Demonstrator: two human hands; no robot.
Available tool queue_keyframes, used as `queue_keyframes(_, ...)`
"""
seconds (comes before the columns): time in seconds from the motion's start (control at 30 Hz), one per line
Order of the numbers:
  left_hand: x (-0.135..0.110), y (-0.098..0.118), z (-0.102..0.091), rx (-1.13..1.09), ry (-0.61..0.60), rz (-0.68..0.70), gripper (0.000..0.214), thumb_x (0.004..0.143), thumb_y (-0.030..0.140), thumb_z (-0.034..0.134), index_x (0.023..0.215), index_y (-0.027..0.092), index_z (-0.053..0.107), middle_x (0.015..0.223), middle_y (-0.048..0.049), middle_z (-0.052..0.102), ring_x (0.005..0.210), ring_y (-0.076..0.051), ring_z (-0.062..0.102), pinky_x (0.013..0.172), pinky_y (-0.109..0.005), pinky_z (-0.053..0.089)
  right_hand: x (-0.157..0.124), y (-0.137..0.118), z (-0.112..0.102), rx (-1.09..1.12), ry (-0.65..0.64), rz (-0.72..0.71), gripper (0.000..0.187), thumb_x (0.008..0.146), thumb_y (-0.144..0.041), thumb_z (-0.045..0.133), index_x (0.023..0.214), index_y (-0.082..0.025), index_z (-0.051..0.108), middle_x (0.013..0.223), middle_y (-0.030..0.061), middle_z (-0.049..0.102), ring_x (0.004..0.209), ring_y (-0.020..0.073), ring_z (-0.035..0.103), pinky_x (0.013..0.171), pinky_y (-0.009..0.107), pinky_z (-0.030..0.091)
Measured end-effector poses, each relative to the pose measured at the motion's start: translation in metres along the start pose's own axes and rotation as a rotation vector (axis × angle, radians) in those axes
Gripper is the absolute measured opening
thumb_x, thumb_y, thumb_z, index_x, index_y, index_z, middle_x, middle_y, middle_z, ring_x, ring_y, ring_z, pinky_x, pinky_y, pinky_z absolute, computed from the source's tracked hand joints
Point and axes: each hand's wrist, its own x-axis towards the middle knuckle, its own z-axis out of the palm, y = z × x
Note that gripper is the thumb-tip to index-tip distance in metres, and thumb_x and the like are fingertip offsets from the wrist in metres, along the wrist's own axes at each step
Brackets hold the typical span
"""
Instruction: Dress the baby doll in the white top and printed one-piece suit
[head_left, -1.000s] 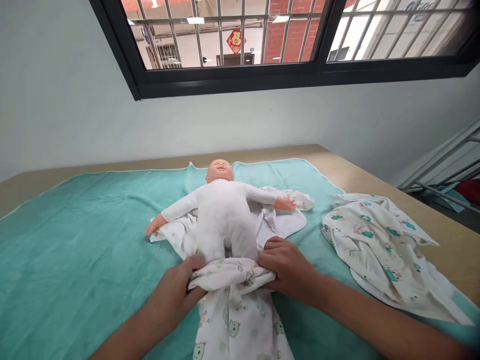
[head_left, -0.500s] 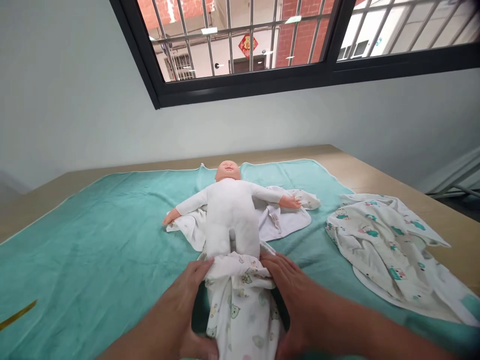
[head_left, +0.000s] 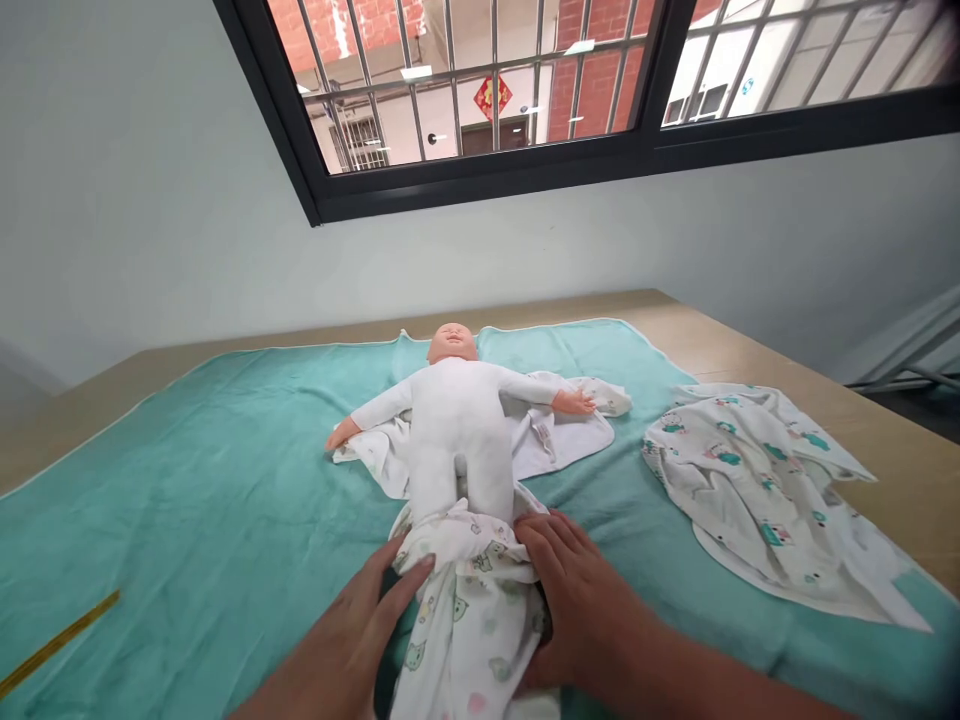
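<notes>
A baby doll (head_left: 459, 425) with a white cloth body lies on its back, arms spread and head toward the wall. Its lower legs are hidden by a white baby garment (head_left: 472, 620) with a green animal print, bunched around them. At the left side of the bunched cloth, my left hand (head_left: 360, 610) grips its edge, thumb on top and the other fingers partly hidden. My right hand (head_left: 581, 600) holds the right side, fingers along the upper fold and thumb lower down. More white printed cloth (head_left: 566, 440) is spread under the doll's arms and back.
A teal blanket (head_left: 247, 500) covers much of the wooden table (head_left: 757, 350). Another white printed garment (head_left: 757, 500) lies crumpled at the right. A yellow strip (head_left: 64, 640) is at the lower left. Behind stand a wall and a barred window (head_left: 480, 180).
My left thumb has moved up onto the bunched cloth. The garment's lower part has shifted left, and its upper fold spreads wider to the left. The view has shifted slightly.
</notes>
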Motion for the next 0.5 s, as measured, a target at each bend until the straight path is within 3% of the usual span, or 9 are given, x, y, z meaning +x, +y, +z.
queue_keyframes(0.13,-0.002,0.0,-0.01,0.013,0.041,0.111,0.116,0.05,0.052,0.086,0.148,0.023,0.031,0.142,-0.0195,0.047,0.122,-0.037,0.056,0.092,-0.041,0.055,0.004,0.0,-0.006,-0.027,0.046,-0.093,0.063,0.046,-0.046,0.09,0.095,-0.018,0.059,0.096,0.0042,0.064,0.097,0.0251,0.058,0.112,0.046,0.027)
queue_keyframes(0.27,0.0,0.006,-0.024,0.021,0.061,0.14,0.099,0.054,0.047,0.087,0.139,0.027,0.04,0.128,-0.0133,0.059,0.114,-0.03,0.061,0.095,-0.037,0.053,0.005,-0.002,-0.014,-0.075,-0.007,-0.109,0.048,0.057,-0.053,0.086,0.072,-0.019,0.054,0.073,0.0002,0.06,0.075,0.0199,0.056,0.08,0.034,0.044)
queue_keyframes(0.37,0.0,0.009,-0.029,-0.033,0.059,0.194,0.087,0.064,0.052,0.081,0.138,0.032,0.04,0.123,-0.0087,0.063,0.111,-0.027,0.063,0.095,-0.035,0.052,0.007,-0.003,-0.022,-0.056,-0.089,-0.099,0.047,0.063,-0.058,0.081,0.072,-0.019,0.055,0.07,0.0,0.06,0.07,0.0186,0.055,0.064,0.029,0.04)
queue_keyframes(0.43,-0.003,0.009,-0.026,-0.072,0.048,0.175,0.089,0.067,0.052,0.079,0.142,0.034,0.035,0.124,-0.0087,0.062,0.113,-0.028,0.061,0.097,-0.037,0.051,0.008,-0.005,-0.028,0.013,-0.121,-0.087,0.045,0.064,-0.054,0.081,0.079,-0.02,0.057,0.078,0.0003,0.062,0.077,0.019,0.057,0.067,0.028,0.041)
queue_keyframes(0.5,-0.008,0.008,-0.018,-0.107,0.031,0.099,0.105,0.062,0.048,0.083,0.147,0.034,0.024,0.129,-0.0109,0.059,0.117,-0.031,0.06,0.099,-0.039,0.051,0.006,-0.006,-0.029,0.086,-0.128,-0.064,0.047,0.061,-0.049,0.084,0.089,-0.021,0.059,0.093,0.002,0.064,0.091,0.0218,0.058,0.076,0.03,0.045)
